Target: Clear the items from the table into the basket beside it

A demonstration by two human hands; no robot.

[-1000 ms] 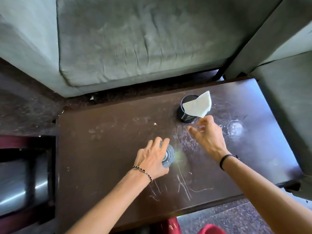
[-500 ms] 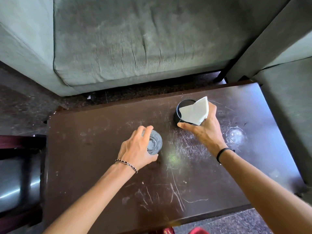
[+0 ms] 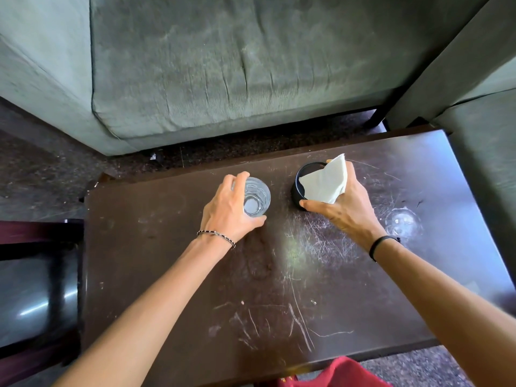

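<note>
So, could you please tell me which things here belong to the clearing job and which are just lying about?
Job: clear glass, gripped by left hand; black cup with white napkin, gripped by right hand; second glass standing on the table.
Just lying about: green sofa; scrap on the floor; red cloth at the near edge.

Left hand grips glass; right hand grips dark cup holding napkin.

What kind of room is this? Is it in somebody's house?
Most likely a living room in a home. A grey-green sofa stands behind a low, scratched dark table, with another upholstered seat at the right. The left hand holds a drinking glass, the right hand a black cup with a paper napkin.
</note>
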